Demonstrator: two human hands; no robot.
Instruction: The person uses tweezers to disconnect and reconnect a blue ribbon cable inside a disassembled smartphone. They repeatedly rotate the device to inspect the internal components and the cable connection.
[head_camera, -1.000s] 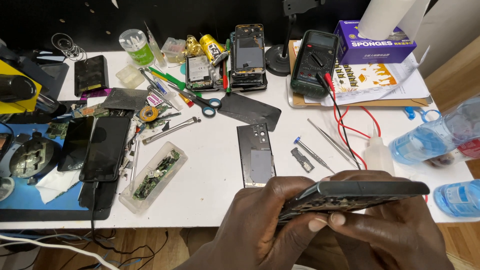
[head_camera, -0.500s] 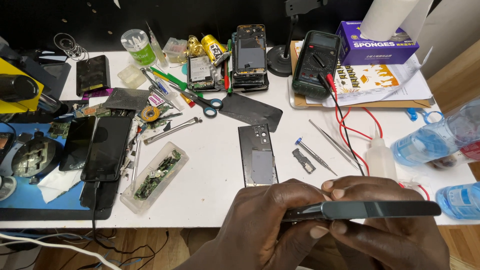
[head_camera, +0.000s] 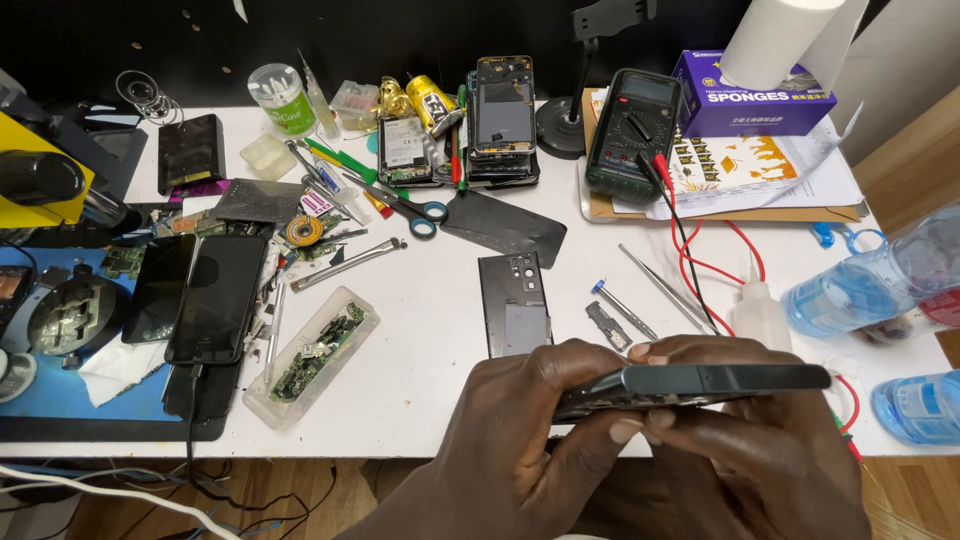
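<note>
While the view runs from the left edge of the white tabletop (head_camera: 420, 380), a blue work mat (head_camera: 60, 400) is carrying two dark phones (head_camera: 215, 298) lying side by side, and just beside them a clear plastic tray (head_camera: 312, 352) is holding a green circuit board. Scissors (head_camera: 400, 205) and a loose black back cover (head_camera: 514, 303) are lying near the middle; a multimeter (head_camera: 632, 135) is trailing red leads farther right, with water bottles (head_camera: 870, 285) at the far edge. At the near edge, the left hand (head_camera: 520, 430) and right hand (head_camera: 740, 450) are both gripping a dark phone body (head_camera: 700, 385), now being held edge-on and nearly level. Compared with a second ago, it is sitting flatter, its open inner side less exposed, suggesting the hands are turning it over for inspection.
</note>
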